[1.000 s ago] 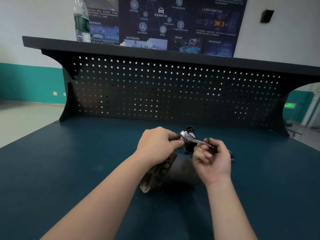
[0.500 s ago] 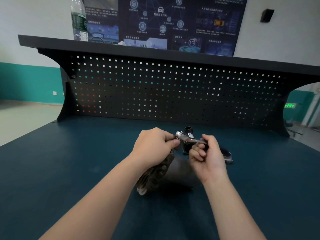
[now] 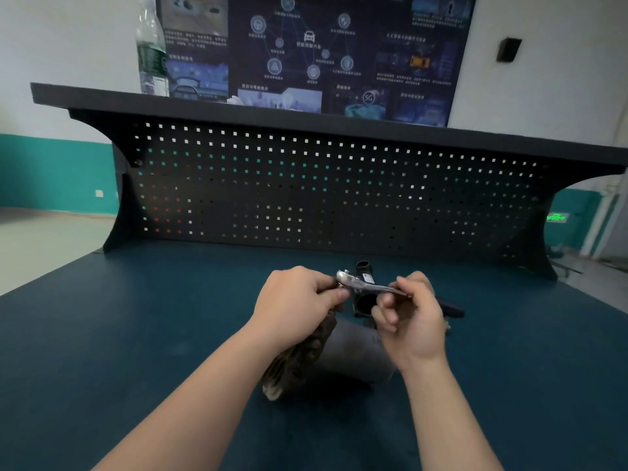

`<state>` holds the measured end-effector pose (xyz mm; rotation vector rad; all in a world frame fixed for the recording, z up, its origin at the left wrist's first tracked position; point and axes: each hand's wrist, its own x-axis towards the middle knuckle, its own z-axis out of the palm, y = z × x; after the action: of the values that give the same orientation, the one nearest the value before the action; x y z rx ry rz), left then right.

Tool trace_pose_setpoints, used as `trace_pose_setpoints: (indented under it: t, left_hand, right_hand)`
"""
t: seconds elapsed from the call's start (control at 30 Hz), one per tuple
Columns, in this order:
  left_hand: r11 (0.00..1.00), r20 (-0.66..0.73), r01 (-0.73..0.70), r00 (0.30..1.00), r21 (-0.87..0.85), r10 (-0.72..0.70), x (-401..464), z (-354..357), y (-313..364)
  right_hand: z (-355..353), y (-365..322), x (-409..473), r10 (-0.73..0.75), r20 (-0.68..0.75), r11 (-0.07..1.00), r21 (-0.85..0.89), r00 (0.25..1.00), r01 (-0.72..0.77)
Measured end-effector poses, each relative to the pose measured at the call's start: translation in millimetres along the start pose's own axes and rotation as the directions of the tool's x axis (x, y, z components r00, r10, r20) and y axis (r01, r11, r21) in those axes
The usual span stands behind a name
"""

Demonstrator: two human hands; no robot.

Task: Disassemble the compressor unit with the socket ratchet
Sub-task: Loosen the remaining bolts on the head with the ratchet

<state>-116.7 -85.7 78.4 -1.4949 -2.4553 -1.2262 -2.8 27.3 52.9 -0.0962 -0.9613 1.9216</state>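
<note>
- Compressor (image 3: 343, 351) lies on its side on the bench (image 3: 136, 334), just in front of the pegboard (image 3: 306, 185) and mid-width of it. Finned grey end points toward the camera, black ports (image 3: 363, 266) point toward the pegboard.
- Ratchet (image 3: 365, 287) sits over the compressor's far end, roughly level, chrome head to the left, dark handle running right.
- Left hand (image 3: 299, 307) is curled at the ratchet head, thumb and fingertips pinching it. What's under the head is hidden by the hand; can't tell if a socket is seated on a bolt.
- Right hand (image 3: 411, 321) is curled round the ratchet shank, palm toward the camera, fingers wrapped over the metal. Handle end pokes out past it on the right.
- Hands are close together but not touching, one at each end of the tool, both above the compressor.
- Left forearm crosses over the finned end and hides part of the housing.
- On the shelf (image 3: 238, 107) above the pegboard: a clear bottle (image 3: 151, 49) at the left end.
- Behind the pegboard: a dark poster (image 3: 306, 45) on the wall.
</note>
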Motion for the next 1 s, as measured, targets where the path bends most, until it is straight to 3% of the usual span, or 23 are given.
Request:
trace_pose_setpoints:
  t: [0.07, 0.13, 0.2, 0.23, 0.27, 0.3, 0.33, 0.37, 0.4, 0.43, 0.47, 0.5, 0.53, 0.6, 0.67, 0.73, 0.77, 0.8, 0.83, 0.87, 0.9, 0.93, 1.0]
  left_hand:
    - [1.000, 0.019, 0.002, 1.000, -0.021, -0.002, -0.2, -1.8, -0.1]
    - [1.000, 0.046, 0.009, 0.999, -0.021, -0.008, 1.1, -3.7, 0.3]
    - [1.000, 0.044, 0.014, 0.999, -0.023, -0.013, 1.8, -3.7, 0.1]
    - [1.000, 0.027, 0.014, 1.000, -0.019, -0.013, 1.6, -3.4, 0.0]
    - [1.000, 0.007, 0.010, 1.000, -0.014, -0.010, 0.7, -3.1, -0.4]
    - [1.000, -0.005, 0.002, 1.000, -0.015, -0.002, 0.3, -2.5, -0.8]
    - [1.000, -0.007, -0.006, 1.000, -0.024, 0.005, -0.3, -1.8, -1.2]
    - [0.999, -0.001, -0.011, 1.000, -0.035, 0.011, -1.0, -1.5, -1.3]
    - [0.999, 0.007, -0.011, 1.000, -0.045, 0.011, -1.5, -1.6, -1.0]
    - [0.999, 0.018, -0.007, 1.000, -0.052, 0.008, -1.3, -2.2, -0.6]
    - [0.999, 0.033, -0.003, 0.999, -0.053, 0.004, -0.4, -2.8, -0.2]
    - [0.999, 0.050, -0.001, 0.999, -0.047, 0.003, 0.7, -3.3, 0.1]
    - [0.999, 0.064, 0.002, 0.998, -0.038, 0.001, 1.4, -3.7, 0.2]
    - [1.000, 0.075, 0.011, 0.997, -0.030, -0.008, 2.2, -4.8, 0.7]
    - [1.000, 0.057, 0.017, 0.998, -0.025, -0.016, 2.4, -4.5, 1.3]
    - [1.000, 0.023, 0.017, 1.000, -0.012, -0.017, 1.7, -2.3, 1.8]
    - [1.000, 0.008, 0.013, 1.000, -0.004, -0.013, 1.2, -1.8, 1.3]
    - [1.000, -0.001, 0.006, 1.000, -0.004, -0.006, 0.9, -1.8, 0.8]
    - [1.000, 0.000, -0.003, 1.000, -0.016, 0.003, 0.4, -2.1, 0.1]
    - [0.999, 0.008, -0.012, 1.000, -0.030, 0.012, -0.3, -2.6, -0.4]
    - [0.999, 0.019, -0.018, 1.000, -0.031, 0.019, -0.5, -3.0, -0.5]
    - [1.000, 0.032, -0.026, 0.999, -0.015, 0.026, 0.4, -4.0, -0.7]
    - [0.997, 0.081, -0.066, 0.995, 0.050, 0.062, 5.1, -8.7, -1.7]
  right_hand:
    - [-2.7, 5.1, 4.4, 0.138, 0.007, 0.973, 0.186, 0.990, -0.137]
    - [-1.6, 7.6, 2.8, 0.153, -0.013, 0.961, 0.235, 0.988, -0.146]
    - [8.8, 8.6, -8.6, -0.023, -0.056, 0.997, 0.067, 0.998, 0.027]
    - [15.2, 12.9, -18.2, -0.234, -0.055, 0.964, -0.141, 0.971, 0.224]
    - [20.9, 18.6, -28.0, -0.474, -0.007, 0.799, -0.424, 0.880, 0.427]
    - [26.6, 25.8, -38.1, -0.626, 0.118, 0.550, -0.635, 0.771, 0.543]
    - [29.5, 32.7, -46.5, -0.672, 0.270, 0.349, -0.706, 0.690, 0.616]
    - [27.5, 36.0, -48.8, -0.673, 0.325, 0.280, -0.720, 0.665, 0.635]
    - [26.4, 33.0, -48.6, -0.677, 0.250, 0.356, -0.712, 0.692, 0.606]
    - [22.8, 26.3, -43.6, -0.619, 0.089, 0.578, -0.620, 0.780, 0.530]
    - [16.2, 18.1, -35.7, -0.466, -0.040, 0.818, -0.400, 0.884, 0.413]
    - [10.1, 11.5, -29.4, -0.263, -0.064, 0.959, -0.125, 0.963, 0.254]
    - [3.8, 7.8, -22.6, -0.097, -0.055, 0.992, 0.077, 0.994, 0.101]
    - [-4.1, 8.1, -12.3, 0.028, -0.058, 0.982, 0.186, 0.998, -0.017]
    - [1.9, 10.8, -9.8, 0.010, -0.069, 0.986, 0.169, 0.998, 0.002]
    - [14.9, 14.1, -21.3, -0.259, -0.091, 0.960, -0.130, 0.961, 0.247]
    - [21.8, 17.6, -28.3, -0.472, -0.035, 0.821, -0.382, 0.881, 0.425]
    - [28.2, 24.0, -34.0, -0.627, 0.108, 0.576, -0.602, 0.772, 0.552]
    - [34.5, 29.6, -41.3, -0.669, 0.302, 0.333, -0.695, 0.679, 0.638]
    - [36.6, 31.6, -45.5, -0.646, 0.447, 0.181, -0.697, 0.618, 0.693]
    - [35.9, 28.3, -45.2, -0.626, 0.485, 0.146, -0.696, 0.611, 0.703]
    - [34.3, 21.2, -42.1, -0.620, 0.411, 0.235, -0.715, 0.668, 0.658]
    - [26.3, 5.2, -32.2, -0.499, 0.148, 0.644, -0.597, 0.854, 0.479]
